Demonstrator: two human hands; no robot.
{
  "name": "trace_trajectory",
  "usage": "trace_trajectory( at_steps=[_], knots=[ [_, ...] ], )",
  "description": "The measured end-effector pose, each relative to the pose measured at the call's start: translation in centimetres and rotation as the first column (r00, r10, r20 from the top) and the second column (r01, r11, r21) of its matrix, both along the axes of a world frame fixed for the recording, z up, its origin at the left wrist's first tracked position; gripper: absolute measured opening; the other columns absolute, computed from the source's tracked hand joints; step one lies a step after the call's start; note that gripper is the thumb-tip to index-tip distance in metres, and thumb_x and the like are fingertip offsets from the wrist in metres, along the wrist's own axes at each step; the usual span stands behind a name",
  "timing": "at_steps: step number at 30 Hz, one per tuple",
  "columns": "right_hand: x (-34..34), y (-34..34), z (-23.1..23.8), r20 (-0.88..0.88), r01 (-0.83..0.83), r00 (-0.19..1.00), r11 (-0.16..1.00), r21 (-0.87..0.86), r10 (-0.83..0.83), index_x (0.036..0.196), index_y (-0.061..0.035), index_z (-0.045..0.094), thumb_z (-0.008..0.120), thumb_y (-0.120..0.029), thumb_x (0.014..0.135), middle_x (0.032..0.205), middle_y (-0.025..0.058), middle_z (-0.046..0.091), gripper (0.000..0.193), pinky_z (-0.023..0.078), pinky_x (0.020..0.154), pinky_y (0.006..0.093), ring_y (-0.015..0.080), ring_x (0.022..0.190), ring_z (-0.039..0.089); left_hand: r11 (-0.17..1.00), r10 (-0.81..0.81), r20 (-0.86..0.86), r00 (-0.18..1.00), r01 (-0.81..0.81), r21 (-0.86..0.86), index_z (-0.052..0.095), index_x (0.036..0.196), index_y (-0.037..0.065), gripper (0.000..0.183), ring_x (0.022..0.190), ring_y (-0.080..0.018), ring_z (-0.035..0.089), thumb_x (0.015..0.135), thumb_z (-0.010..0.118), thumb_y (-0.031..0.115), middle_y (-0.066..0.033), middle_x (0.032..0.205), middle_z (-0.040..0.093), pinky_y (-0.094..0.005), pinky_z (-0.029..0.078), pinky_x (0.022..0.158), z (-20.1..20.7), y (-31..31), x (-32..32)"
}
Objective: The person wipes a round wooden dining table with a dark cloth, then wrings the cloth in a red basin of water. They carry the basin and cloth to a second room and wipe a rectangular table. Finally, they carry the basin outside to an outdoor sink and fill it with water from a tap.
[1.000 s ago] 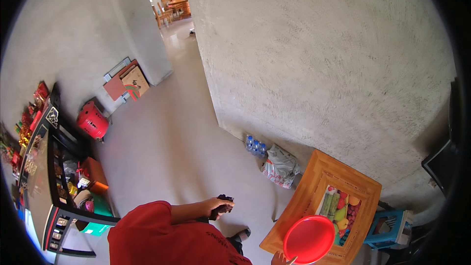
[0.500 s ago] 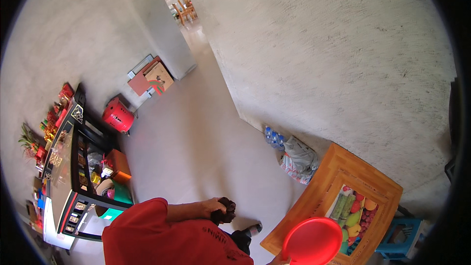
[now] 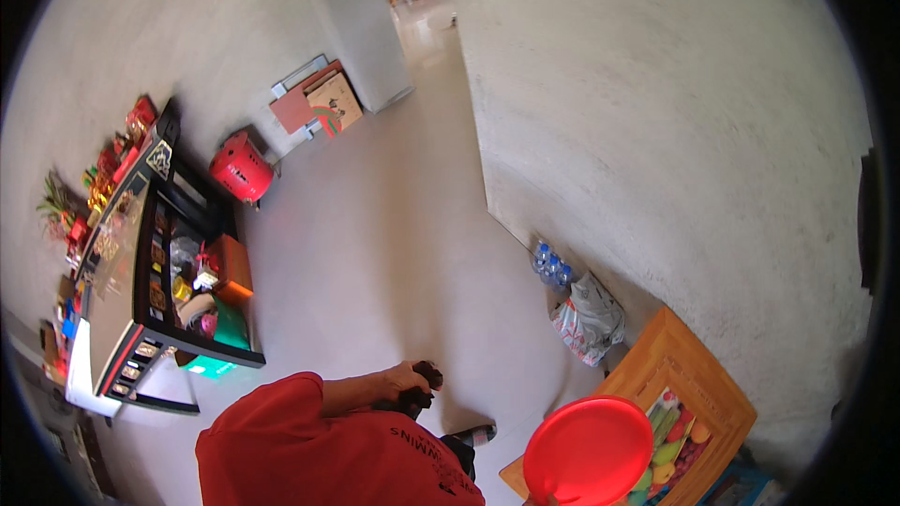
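Observation:
My left hand [image 3: 401, 379] is closed round a dark brown, crumpled-looking bundle [image 3: 428, 375], held in front of my red shirt [image 3: 342, 445]. What the bundle is made of cannot be told. At the lower edge my right hand [image 3: 544, 501] shows only its fingers, gripping the rim of a round, shallow red plastic basin [image 3: 589, 448]. The inside of the basin faces up, and nothing shows in it. It hangs above the near corner of a wooden table [image 3: 689, 347] with a fruit picture on its top.
A black-framed altar table [image 3: 155, 295] with red and gold offerings stands left, a green bin [image 3: 230, 323] beneath it. Farther off are a red metal drum [image 3: 242, 169] and leaning boards [image 3: 333, 103]. Water bottles [image 3: 551, 265] and a plastic bag [image 3: 591, 319] lie against the right wall.
My view has shifted forward and turned a little, so the doorway and altar table sit differently. Both hands keep their hold on the dark bundle and the red basin.

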State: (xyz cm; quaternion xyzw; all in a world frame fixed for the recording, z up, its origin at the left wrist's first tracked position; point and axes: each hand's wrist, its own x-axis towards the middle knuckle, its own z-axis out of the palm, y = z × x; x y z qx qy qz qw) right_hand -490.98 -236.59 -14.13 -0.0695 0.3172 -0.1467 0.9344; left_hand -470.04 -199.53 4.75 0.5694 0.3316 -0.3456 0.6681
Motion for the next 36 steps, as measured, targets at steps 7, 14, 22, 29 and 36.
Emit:
trace_trajectory(
  at_steps=[7,14,22,29,36],
  knots=[
    [11.8,8.2,10.4,-0.251,-0.346,0.922,0.917,-0.198,0.294,0.115,-0.0109,0.052,0.052,-0.030,0.069,0.121,0.0129,0.049,0.050,0.040,0.090,0.0508,0.0360,0.114,0.044,0.957,0.254,-0.115,0.960,-0.266,-0.111,0.062,0.089,0.004,0.026,0.062,-0.0183,0.058,0.070,0.078,0.012,-0.0066,0.076,0.060,-0.0352,0.045,0.043,-2.9,10.5,5.3],
    [27.0,22.0,17.5,-0.192,-0.597,0.802,0.766,-0.239,0.565,0.122,-0.0087,0.046,0.051,-0.010,0.068,0.118,0.0138,0.052,0.054,0.045,0.087,0.0506,0.0354,0.110,0.050,0.941,0.336,0.143,0.931,-0.326,-0.090,0.061,0.090,0.003,0.029,0.060,-0.0176,0.057,0.068,0.076,0.013,-0.0072,0.075,0.061,-0.0328,0.047,0.047,-4.5,21.7,12.8],
    [45.6,37.6,18.9,-0.102,-0.778,0.616,0.582,-0.237,0.781,0.129,-0.0063,0.040,0.050,0.010,0.067,0.116,0.0146,0.055,0.065,0.051,0.083,0.0495,0.0344,0.105,0.055,0.671,0.627,0.013,0.779,-0.531,-0.518,0.058,0.092,0.008,0.024,0.068,-0.0204,0.062,0.083,0.063,0.030,-0.0065,0.080,0.062,-0.0347,0.052,0.057,-1.7,30.2,24.5],
    [64.5,49.0,19.4,-0.080,-0.900,0.370,0.336,-0.278,0.925,0.126,-0.0046,0.042,0.052,0.010,0.067,0.117,0.0148,0.053,0.062,0.054,0.079,0.0477,0.0338,0.103,0.057,0.639,0.752,0.253,0.608,-0.580,-0.505,0.051,0.121,0.007,0.046,0.097,-0.0220,0.060,0.084,0.063,0.031,-0.0090,0.112,0.059,-0.0362,0.052,0.080,1.7,37.7,34.9],
    [82.6,59.8,20.2,-0.094,-0.932,0.139,0.099,-0.348,0.986,0.126,-0.0042,0.043,0.052,0.013,0.067,0.118,0.0124,0.054,0.062,0.052,0.083,0.0461,0.0291,0.104,0.056,0.699,0.714,0.328,0.618,-0.617,-0.360,0.040,0.129,0.011,0.063,0.109,-0.0284,0.054,0.072,0.062,-0.002,-0.0110,0.121,0.052,-0.0454,0.051,0.086,3.2,46.9,47.8]
  ],
)
